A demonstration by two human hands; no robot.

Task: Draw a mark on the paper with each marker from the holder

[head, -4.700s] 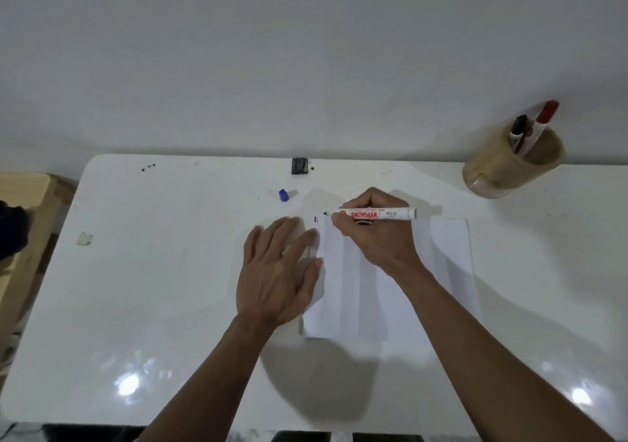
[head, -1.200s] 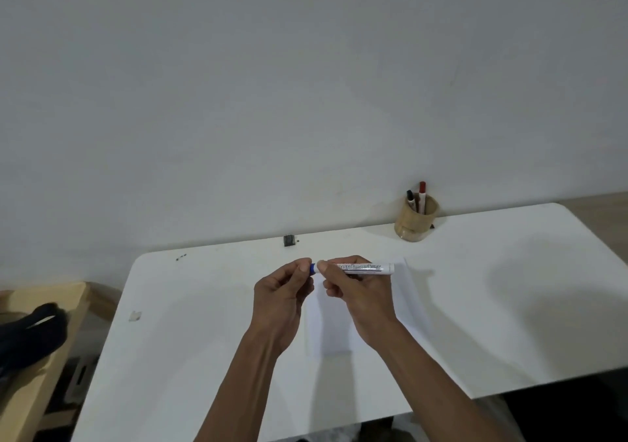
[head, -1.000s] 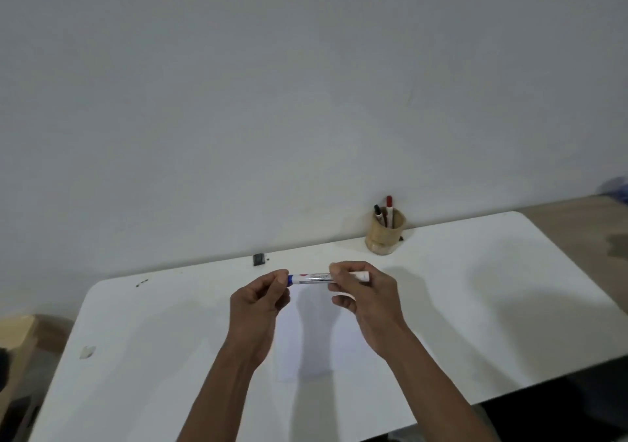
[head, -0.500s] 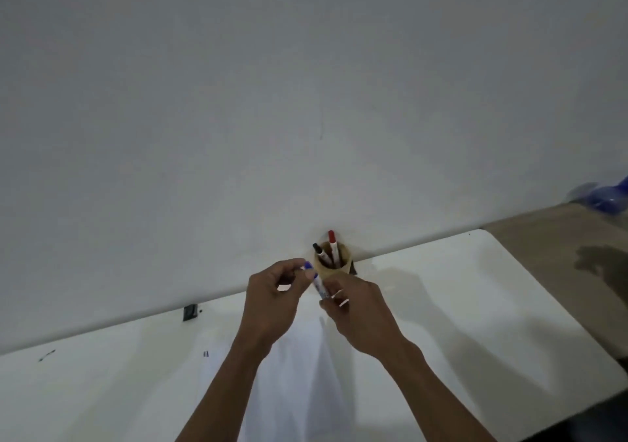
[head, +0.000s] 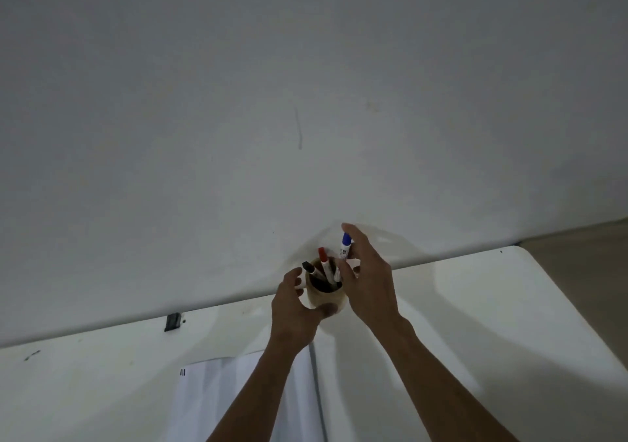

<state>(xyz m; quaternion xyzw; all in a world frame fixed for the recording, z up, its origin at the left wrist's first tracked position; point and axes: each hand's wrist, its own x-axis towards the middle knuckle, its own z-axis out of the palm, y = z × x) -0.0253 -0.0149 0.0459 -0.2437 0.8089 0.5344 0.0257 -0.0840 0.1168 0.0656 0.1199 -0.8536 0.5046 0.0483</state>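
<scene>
The right hand [head: 368, 280] is pinching the capped blue marker [head: 344, 248] upright over the holder [head: 324, 294]; the left hand [head: 295, 305] is cupping the round tan holder, fingers curled around it. Small dark marks are showing on the creased white paper [head: 217, 397]. Red marker [head: 324, 260] and black marker [head: 311, 269] are probably waiting.

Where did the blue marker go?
The blue marker stands upright in the holder at the table's back edge by the wall, right of the red marker, with the right hand on it.
</scene>
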